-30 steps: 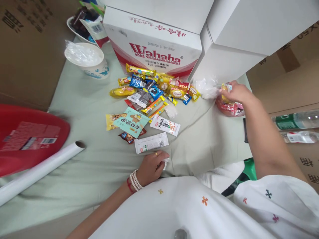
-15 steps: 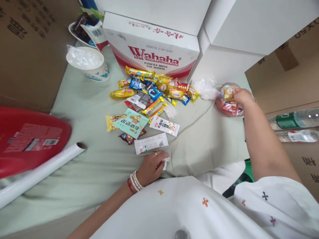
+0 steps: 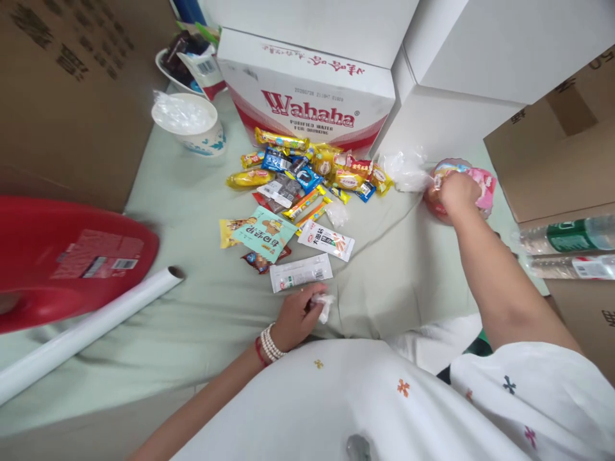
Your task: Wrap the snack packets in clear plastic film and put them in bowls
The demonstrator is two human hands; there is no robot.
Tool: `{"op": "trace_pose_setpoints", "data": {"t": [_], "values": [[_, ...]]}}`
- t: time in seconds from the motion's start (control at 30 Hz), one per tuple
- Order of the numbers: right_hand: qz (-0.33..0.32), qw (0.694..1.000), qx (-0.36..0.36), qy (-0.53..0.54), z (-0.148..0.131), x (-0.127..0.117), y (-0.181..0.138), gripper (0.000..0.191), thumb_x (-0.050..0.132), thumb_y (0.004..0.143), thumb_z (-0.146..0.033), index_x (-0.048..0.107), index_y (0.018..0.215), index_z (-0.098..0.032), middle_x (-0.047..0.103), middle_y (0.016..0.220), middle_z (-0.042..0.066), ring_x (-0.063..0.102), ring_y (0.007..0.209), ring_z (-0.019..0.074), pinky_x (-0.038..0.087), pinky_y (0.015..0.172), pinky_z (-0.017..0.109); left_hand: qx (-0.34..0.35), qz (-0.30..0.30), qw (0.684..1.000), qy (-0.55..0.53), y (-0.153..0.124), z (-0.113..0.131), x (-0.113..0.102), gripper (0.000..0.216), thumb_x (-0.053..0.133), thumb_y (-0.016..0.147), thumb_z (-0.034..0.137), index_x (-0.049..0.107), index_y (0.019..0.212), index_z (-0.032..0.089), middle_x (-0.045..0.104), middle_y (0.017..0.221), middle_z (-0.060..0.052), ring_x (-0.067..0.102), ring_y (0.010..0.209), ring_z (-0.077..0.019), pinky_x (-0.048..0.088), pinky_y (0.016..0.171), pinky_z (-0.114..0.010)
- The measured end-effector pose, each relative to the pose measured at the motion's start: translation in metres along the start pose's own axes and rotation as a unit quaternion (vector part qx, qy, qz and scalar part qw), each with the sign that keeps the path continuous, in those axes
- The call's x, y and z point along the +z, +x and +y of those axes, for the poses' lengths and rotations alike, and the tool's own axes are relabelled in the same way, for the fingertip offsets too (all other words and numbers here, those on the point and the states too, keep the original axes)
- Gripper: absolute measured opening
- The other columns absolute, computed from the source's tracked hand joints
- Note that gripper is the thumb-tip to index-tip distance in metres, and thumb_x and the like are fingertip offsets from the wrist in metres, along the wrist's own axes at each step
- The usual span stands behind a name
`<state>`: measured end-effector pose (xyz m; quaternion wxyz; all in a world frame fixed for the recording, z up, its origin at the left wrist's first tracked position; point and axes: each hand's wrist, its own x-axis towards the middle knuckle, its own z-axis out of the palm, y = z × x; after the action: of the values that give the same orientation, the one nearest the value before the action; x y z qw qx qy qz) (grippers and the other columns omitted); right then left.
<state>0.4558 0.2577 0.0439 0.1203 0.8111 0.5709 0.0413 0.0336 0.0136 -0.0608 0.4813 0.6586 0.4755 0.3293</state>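
My left hand (image 3: 298, 315) rests near the table's front edge, closed on a crumpled white wrapper (image 3: 325, 307). Just beyond it lies a white snack packet (image 3: 302, 273). My right hand (image 3: 461, 194) reaches down into a reddish see-through bowl (image 3: 436, 210) at the right; its fingers are hidden among the packets. A pink packet (image 3: 486, 184) sticks out on the right of that hand. Between the hands and the carton is a pile of wrapped snacks: a green packet (image 3: 269, 234), another white packet (image 3: 327, 240), a yellow packet (image 3: 250, 179) and a blue one (image 3: 307, 178).
A Wahaha water carton (image 3: 307, 96) stands behind the pile, beside white boxes (image 3: 446, 121). A paper cup (image 3: 192, 128) holds clear plastic. At left are a red container (image 3: 77, 256) and a white tube (image 3: 96, 330). Clear plastic bags (image 3: 403, 169) touch the bowl; bottles (image 3: 581, 234) lie at right.
My right hand has gone lower into the bowl, and the yellow packet it held no longer shows in it. A pink packet now shows beside it. The view has shifted slightly.
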Motion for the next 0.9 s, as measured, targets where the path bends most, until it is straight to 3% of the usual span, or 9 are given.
{"op": "trace_pose_setpoints", "data": {"t": [0.13,0.2,0.23,0.27,0.37,0.47,0.6,0.7,0.9], "values": [[0.167,0.978,0.089,0.089,-0.019,-0.013,-0.040,0.042,0.058,0.096,-0.031,0.066,0.131,-0.009,0.058,0.136,0.030,0.064,0.109,0.0322,0.040,0.080,0.042,-0.157,0.068,0.975,-0.144,0.003,0.012,-0.005,0.022,0.067,0.089,0.039,0.064,0.099,0.019,0.049,0.062,0.006,0.043,0.053,-0.0103,0.035,0.051,-0.022],[0.278,0.939,0.026,0.203,-0.036,-0.015,-0.080,0.038,0.056,0.096,-0.030,0.067,0.130,-0.017,0.060,0.137,0.023,0.062,0.114,0.0320,0.043,0.086,0.043,-0.158,0.066,0.965,-0.200,0.008,0.018,-0.009,0.026,0.071,0.086,0.038,0.063,0.101,0.019,0.052,0.067,0.005,0.044,0.057,-0.0100,0.037,0.054,-0.021],[0.274,0.919,-0.015,0.283,-0.046,-0.013,-0.105,0.033,0.053,0.098,-0.033,0.069,0.122,-0.019,0.067,0.125,0.019,0.064,0.108,0.0305,0.045,0.086,0.043,-0.145,0.060,0.962,-0.222,0.011,0.019,-0.011,0.027,0.072,0.086,0.036,0.062,0.103,0.018,0.057,0.075,0.002,0.048,0.062,-0.0104,0.040,0.057,-0.022],[0.228,0.894,-0.053,0.383,-0.058,-0.009,-0.133,0.030,0.051,0.100,-0.039,0.071,0.110,-0.021,0.071,0.106,0.014,0.066,0.096,0.0283,0.047,0.082,0.042,-0.130,0.050,0.961,-0.238,0.014,0.021,-0.012,0.027,0.072,0.085,0.034,0.062,0.104,0.018,0.062,0.084,-0.001,0.052,0.067,-0.0113,0.044,0.062,-0.022],[-0.120,0.784,-0.172,0.584,-0.096,0.018,-0.217,0.029,0.063,0.093,-0.052,0.075,0.100,-0.027,0.072,0.093,0.005,0.063,0.075,0.0217,0.049,0.067,0.035,-0.091,0.017,0.965,-0.244,0.021,0.022,-0.010,0.029,0.073,0.083,0.027,0.062,0.108,0.019,0.066,0.103,-0.006,0.060,0.082,-0.0147,0.051,0.074,-0.027],[-0.289,0.669,-0.175,0.662,-0.127,0.049,-0.273,0.030,0.074,0.087,-0.054,0.075,0.098,-0.026,0.070,0.085,0.003,0.058,0.068,0.0169,0.049,0.063,0.030,-0.055,0.007,0.975,-0.214,0.026,0.017,-0.002,0.040,0.073,0.079,0.021,0.060,0.117,0.022,0.063,0.117,-0.009,0.063,0.095,-0.0181,0.054,0.081,-0.031],[-0.304,0.577,-0.055,0.756,-0.139,0.070,-0.290,0.032,0.081,0.081,-0.052,0.070,0.081,-0.022,0.057,0.068,-0.002,0.048,0.058,0.0111,0.042,0.055,0.025,-0.044,0.082,0.975,-0.202,0.031,0.007,0.005,0.026,0.073,0.077,0.021,0.062,0.101,0.020,0.054,0.124,-0.011,0.059,0.115,-0.0234,0.056,0.083,-0.031],[-0.295,0.509,0.044,0.807,-0.131,0.069,-0.285,0.039,0.086,0.073,-0.054,0.065,0.079,-0.022,0.047,0.064,-0.004,0.038,0.054,0.0094,0.032,0.045,0.021,-0.055,0.113,0.978,-0.167,0.032,0.007,0.004,0.009,0.069,0.084,0.025,0.064,0.087,0.019,0.057,0.108,-0.008,0.060,0.102,-0.0206,0.054,0.078,-0.030],[-0.322,0.489,0.053,0.809,-0.126,0.056,-0.286,0.047,0.086,0.071,-0.059,0.058,0.075,-0.021,0.043,0.062,-0.005,0.031,0.053,0.0079,0.026,0.041,0.019,0.031,0.010,0.998,-0.059,0.032,0.034,0.015,0.019,0.072,0.087,0.034,0.073,0.098,0.019,0.065,0.091,-0.005,0.058,0.084,-0.0186,0.047,0.077,-0.033]]}}
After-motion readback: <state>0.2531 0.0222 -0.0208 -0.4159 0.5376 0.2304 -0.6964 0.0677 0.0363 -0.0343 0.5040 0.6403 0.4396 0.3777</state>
